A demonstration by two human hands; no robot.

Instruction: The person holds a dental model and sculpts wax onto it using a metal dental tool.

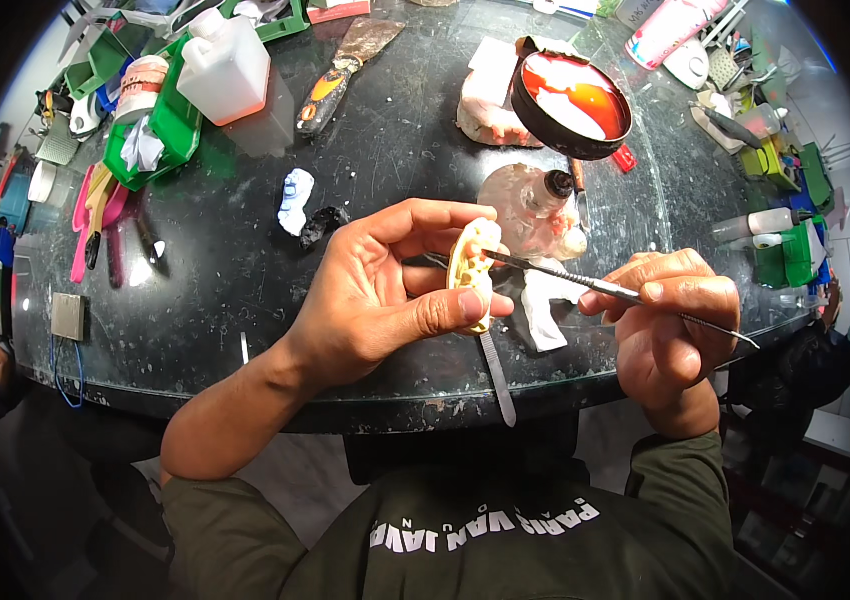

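Note:
My left hand (385,290) is closed round a pale yellow dental cast (469,270), thumb in front and fingers behind. A slim metal dental carver (615,290) is pinched in my right hand (680,315), pen-like. Its dark tip reaches the cast's upper right side; whether it touches I cannot tell. Beyond my hands stands a glass spirit burner (535,205) with a black top. A round black pan (573,105) of red, glossy material is above it. White cloth or tissue (543,308) lies between my hands. Below the cast, a flat metal blade (497,380) extends over the table edge.
A scraper (340,75) with a worn blade lies at the far left. Nearby are a white plastic jug (225,70), a green bin (160,150) and a pink-handled tool (95,215). A white lump (294,200) sits beyond my left hand. Bottles and green bins (788,255) line the right.

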